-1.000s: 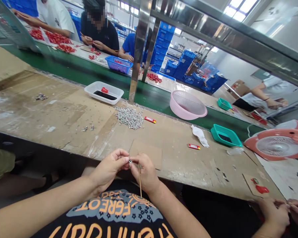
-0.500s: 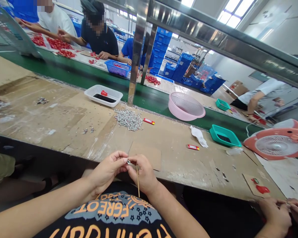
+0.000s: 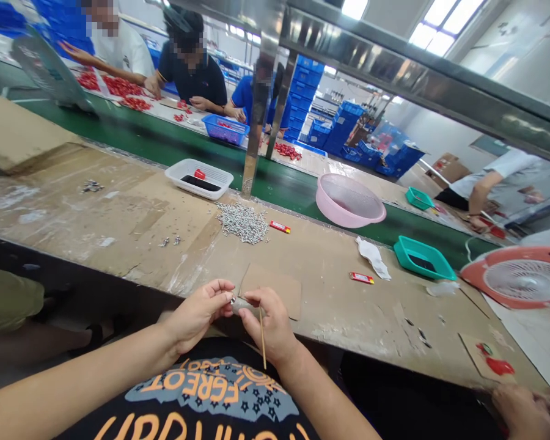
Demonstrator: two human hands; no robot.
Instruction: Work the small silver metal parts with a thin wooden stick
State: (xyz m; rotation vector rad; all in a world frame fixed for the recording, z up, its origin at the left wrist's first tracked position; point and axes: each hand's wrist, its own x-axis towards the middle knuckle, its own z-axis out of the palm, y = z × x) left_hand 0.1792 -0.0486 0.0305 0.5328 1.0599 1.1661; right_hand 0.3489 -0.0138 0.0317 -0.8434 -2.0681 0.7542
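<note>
Near the table's front edge, my left hand (image 3: 207, 310) pinches a small shiny metal part (image 3: 233, 300) between thumb and fingertips. Its exact kind is too small to make out. My right hand (image 3: 272, 324) is closed around a thin wooden stick (image 3: 263, 342), which points down toward my shirt. A small gap separates the two hands. Behind the right hand lies a square piece of cardboard (image 3: 277, 287). Farther back is a heap of small metal parts (image 3: 242, 222), with a red and yellow packet (image 3: 280, 227) beside it.
A white basket (image 3: 174, 177), a pink colander (image 3: 348, 214) and a green tray (image 3: 433, 274) stand along the back edge. An orange fan (image 3: 490, 278) is at the right. A metal post (image 3: 253, 153) rises behind the heap. A co-worker's hand (image 3: 516, 406) is at lower right.
My right hand has moved slightly right, away from the left, taking the stick with it. The metal part stays in my left fingertips. The whole view has shifted a little.
</note>
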